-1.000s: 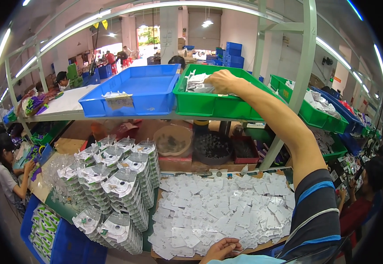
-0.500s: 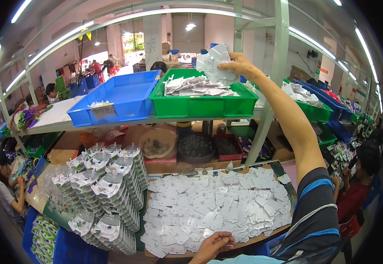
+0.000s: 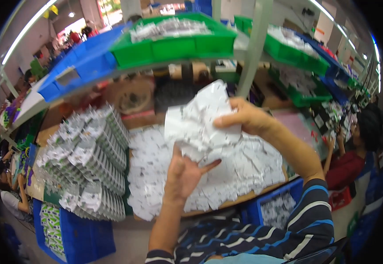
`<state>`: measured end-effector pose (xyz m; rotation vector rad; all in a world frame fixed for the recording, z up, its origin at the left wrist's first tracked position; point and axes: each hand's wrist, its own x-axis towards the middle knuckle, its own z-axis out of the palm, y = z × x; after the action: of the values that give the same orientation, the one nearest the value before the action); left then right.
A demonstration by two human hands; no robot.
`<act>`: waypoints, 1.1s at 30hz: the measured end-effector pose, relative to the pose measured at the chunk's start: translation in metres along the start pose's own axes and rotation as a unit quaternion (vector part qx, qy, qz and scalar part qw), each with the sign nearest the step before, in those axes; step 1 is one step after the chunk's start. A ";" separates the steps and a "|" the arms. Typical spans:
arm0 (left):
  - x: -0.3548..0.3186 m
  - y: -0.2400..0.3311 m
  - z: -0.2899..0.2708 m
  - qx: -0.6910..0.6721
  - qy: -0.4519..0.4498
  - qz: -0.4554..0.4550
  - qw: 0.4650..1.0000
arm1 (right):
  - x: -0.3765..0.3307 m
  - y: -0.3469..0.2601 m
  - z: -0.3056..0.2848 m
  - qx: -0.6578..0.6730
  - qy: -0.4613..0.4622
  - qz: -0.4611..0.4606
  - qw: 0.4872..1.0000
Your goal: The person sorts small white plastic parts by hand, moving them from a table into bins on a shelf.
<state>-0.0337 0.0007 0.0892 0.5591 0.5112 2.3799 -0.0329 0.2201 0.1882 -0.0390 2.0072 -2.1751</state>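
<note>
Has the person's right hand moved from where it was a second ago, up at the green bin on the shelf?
Yes. The right hand has come down from the green bin and now holds a bunch of white packets above the table, near the left hand.

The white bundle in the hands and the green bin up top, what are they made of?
White bundle: likely thin plastic or paper packets; they crumple and look slightly glossy in the right hand and left hand. Green bin: looks like hard moulded plastic, smooth and shiny.

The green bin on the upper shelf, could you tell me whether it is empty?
No, the green bin on the upper shelf holds a heap of white packets.
</note>
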 end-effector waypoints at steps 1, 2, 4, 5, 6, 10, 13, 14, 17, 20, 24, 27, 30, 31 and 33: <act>-0.002 -0.010 -0.020 -0.057 -0.029 -0.059 0.996 | -0.016 0.027 0.004 0.016 0.006 0.030 0.999; -0.004 -0.019 -0.022 -0.063 -0.012 -0.074 0.995 | -0.023 0.051 0.006 0.030 0.003 0.058 0.998; -0.009 -0.034 -0.026 -0.051 0.081 -0.057 0.994 | -0.032 0.082 0.010 0.013 0.011 0.066 0.998; -0.013 -0.043 -0.032 -0.073 0.108 -0.067 0.989 | -0.037 0.093 0.012 0.006 0.028 0.048 0.998; -0.018 -0.053 -0.038 -0.076 0.117 -0.080 0.987 | -0.041 0.102 0.012 -0.004 0.047 0.027 0.999; -0.035 -0.082 -0.046 -0.111 0.197 -0.154 0.962 | -0.066 0.137 0.013 -0.214 0.170 -0.017 0.962; -0.048 -0.097 -0.042 -0.041 0.249 -0.142 0.957 | -0.080 0.169 0.023 -0.297 0.274 -0.101 0.909; -0.053 -0.101 -0.040 -0.043 0.241 -0.157 0.957 | -0.085 0.176 0.023 -0.384 0.322 -0.155 0.851; -0.061 -0.110 -0.036 0.013 0.240 -0.139 0.961 | -0.104 0.175 0.014 -0.138 0.243 -0.068 0.958; -0.057 -0.117 -0.031 0.059 0.228 -0.184 0.954 | -0.120 0.184 0.011 -0.091 0.259 -0.066 0.959; -0.054 -0.131 -0.028 0.055 0.247 -0.189 0.949 | -0.126 0.191 0.005 0.165 0.273 -0.036 0.947; -0.053 -0.133 -0.028 0.069 0.243 -0.197 0.947 | -0.126 0.198 0.000 0.097 0.298 -0.024 0.949; -0.051 -0.133 -0.026 0.062 0.252 -0.218 0.941 | -0.124 0.190 0.008 0.096 0.373 -0.073 0.920; -0.051 -0.133 -0.025 0.065 0.262 -0.222 0.937 | -0.125 0.189 0.010 0.100 0.397 -0.087 0.908; -0.048 -0.133 -0.026 0.065 0.272 -0.225 0.933 | -0.125 0.187 0.008 0.101 0.419 -0.100 0.897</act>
<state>0.0529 0.0602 -0.0097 -0.1760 0.9320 2.0388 0.1123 0.2174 0.0168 0.9093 2.1838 -2.8400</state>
